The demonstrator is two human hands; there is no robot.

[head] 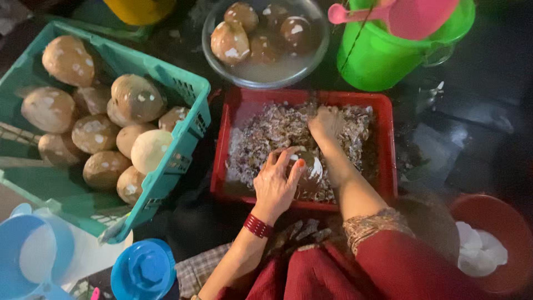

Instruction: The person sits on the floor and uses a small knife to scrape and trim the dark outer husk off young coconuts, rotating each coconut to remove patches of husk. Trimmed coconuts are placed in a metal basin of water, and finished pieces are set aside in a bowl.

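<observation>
A large teal plastic slatted crate point(183, 89) of brown husked coconuts sits at nine o'clock. At centre lies a red rectangular plastic tray point(386, 150) covered with brown shell scrapings point(266, 130). A bright green plastic bucket point(388, 58) stands at one o'clock, a clear round bowl point(266, 80) of wet coconuts at twelve. In the tray's six o'clock part, the left hand point(275, 186) clasps a round brown coconut point(308, 169); the right hand point(326, 123) presses clenched into the scrapings.
</observation>
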